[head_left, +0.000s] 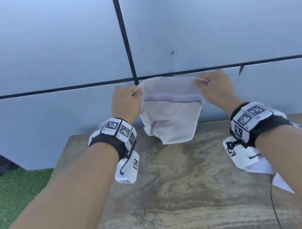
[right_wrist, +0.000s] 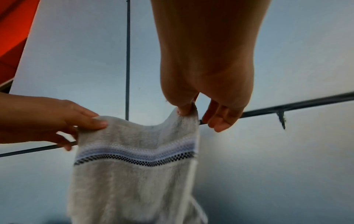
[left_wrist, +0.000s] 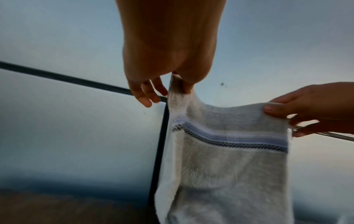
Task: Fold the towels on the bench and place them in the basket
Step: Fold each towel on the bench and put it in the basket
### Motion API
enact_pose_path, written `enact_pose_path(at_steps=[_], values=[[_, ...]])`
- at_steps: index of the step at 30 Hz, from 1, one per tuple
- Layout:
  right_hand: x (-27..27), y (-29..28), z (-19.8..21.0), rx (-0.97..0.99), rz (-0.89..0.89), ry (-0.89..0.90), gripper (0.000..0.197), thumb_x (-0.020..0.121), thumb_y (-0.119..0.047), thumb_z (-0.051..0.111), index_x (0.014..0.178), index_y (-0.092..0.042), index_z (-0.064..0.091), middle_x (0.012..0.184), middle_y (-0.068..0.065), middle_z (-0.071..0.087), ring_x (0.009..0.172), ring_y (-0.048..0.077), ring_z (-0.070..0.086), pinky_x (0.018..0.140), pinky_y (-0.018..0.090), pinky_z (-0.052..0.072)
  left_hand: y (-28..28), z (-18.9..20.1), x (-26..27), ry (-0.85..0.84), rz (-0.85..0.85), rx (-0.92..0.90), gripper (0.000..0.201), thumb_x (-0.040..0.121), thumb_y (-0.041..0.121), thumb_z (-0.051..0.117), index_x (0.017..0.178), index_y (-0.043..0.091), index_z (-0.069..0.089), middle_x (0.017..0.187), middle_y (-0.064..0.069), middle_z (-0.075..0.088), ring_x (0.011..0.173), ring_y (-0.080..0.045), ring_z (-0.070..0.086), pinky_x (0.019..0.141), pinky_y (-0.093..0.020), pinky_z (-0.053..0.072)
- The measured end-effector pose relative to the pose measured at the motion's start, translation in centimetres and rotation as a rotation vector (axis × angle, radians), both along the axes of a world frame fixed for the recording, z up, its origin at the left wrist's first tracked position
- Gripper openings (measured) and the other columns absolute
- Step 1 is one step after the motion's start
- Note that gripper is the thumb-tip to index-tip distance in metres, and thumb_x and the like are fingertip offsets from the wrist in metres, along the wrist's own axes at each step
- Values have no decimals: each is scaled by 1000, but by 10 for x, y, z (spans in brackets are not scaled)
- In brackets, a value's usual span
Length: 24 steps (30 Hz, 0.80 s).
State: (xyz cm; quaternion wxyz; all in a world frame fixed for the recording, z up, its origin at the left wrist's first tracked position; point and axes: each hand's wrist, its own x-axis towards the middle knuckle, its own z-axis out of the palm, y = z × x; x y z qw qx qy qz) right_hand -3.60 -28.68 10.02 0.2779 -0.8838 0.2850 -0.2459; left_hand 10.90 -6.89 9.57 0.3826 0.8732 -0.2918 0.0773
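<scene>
A small white towel with a lilac and black checked stripe hangs in the air above the far edge of the bench. My left hand pinches its top left corner. My right hand pinches the top right corner. The left wrist view shows the thumb and forefinger of the left hand nipping the towel, with the other fingers loose. In the right wrist view the right hand pinches the towel the same way. The towel's lower end droops just above the bench. No basket is in view.
Another white cloth lies on the bench at the right, partly under my right forearm. A grey panelled wall with black seams stands right behind the bench. Green turf lies to the left.
</scene>
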Motion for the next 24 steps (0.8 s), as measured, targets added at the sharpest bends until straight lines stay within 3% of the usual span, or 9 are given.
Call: enact_pose_path(at_steps=[2, 6, 8, 10, 13, 16, 19, 21, 24], values=[[0, -16, 8, -45, -47, -65, 34, 97, -24, 56, 65, -12, 51, 59, 3, 45, 65, 29, 45, 56, 32, 28, 8, 13, 16, -56, 81, 24, 36, 95, 27, 53, 60, 17, 47, 60, -3, 50, 66, -25, 46, 60, -32, 33], [-1, -27, 24, -45, -64, -146, 25, 98, -34, 54, 88, -15, 66, 72, 8, 64, 73, 33, 57, 63, 32, 42, 15, 36, 27, -30, 177, 53, 41, 97, 40, 52, 62, 19, 46, 60, -2, 49, 68, -34, 54, 62, -33, 41], [3, -27, 34, 54, -52, -211, 24, 98, -30, 53, 90, -12, 67, 79, 17, 70, 65, 34, 64, 61, 39, 56, 12, 46, 26, 63, 117, -63, 33, 99, 36, 53, 72, 18, 59, 60, -7, 59, 60, -37, 64, 58, -40, 55], [6, -24, 42, 225, -2, -295, 21, 99, -21, 52, 95, -12, 70, 86, 17, 74, 62, 25, 71, 67, 44, 63, 7, 53, 20, 246, 58, -268, 18, 101, 30, 53, 94, 19, 66, 79, -19, 71, 57, -38, 70, 60, -48, 62], [7, -23, 44, 175, 96, -335, 23, 99, -23, 51, 104, -23, 73, 91, 3, 74, 80, 13, 73, 78, 42, 60, 8, 50, 20, 273, 38, -446, 18, 103, 24, 50, 95, 16, 64, 104, -25, 69, 72, -35, 74, 73, -50, 62], [-1, -20, 37, 95, 146, -329, 26, 102, -20, 50, 115, -25, 71, 75, -15, 61, 57, 0, 51, 59, 22, 41, 15, 40, 22, 228, 0, -544, 21, 102, 21, 50, 97, 19, 70, 95, -10, 70, 84, -21, 69, 86, -46, 59], [-10, -16, 36, 97, 170, -401, 29, 103, -19, 50, 122, -29, 69, 70, -17, 54, 58, 10, 44, 58, 23, 37, 23, 37, 18, 230, -52, -651, 24, 100, 17, 52, 101, 25, 74, 89, 7, 67, 89, -11, 64, 89, -36, 59], [-13, -11, 40, 96, 193, -423, 30, 104, -23, 50, 124, -36, 67, 77, -6, 55, 71, 32, 48, 65, 30, 43, 24, 40, 16, 205, -60, -743, 24, 100, 17, 52, 103, 24, 75, 94, 9, 66, 93, -9, 64, 86, -31, 58], [-10, -8, 42, 116, 207, -412, 30, 104, -25, 50, 126, -35, 67, 70, -7, 48, 69, 26, 44, 70, 34, 47, 24, 43, 14, 225, -65, -788, 23, 100, 17, 53, 104, 24, 74, 97, 6, 66, 91, -9, 63, 85, -30, 59]])
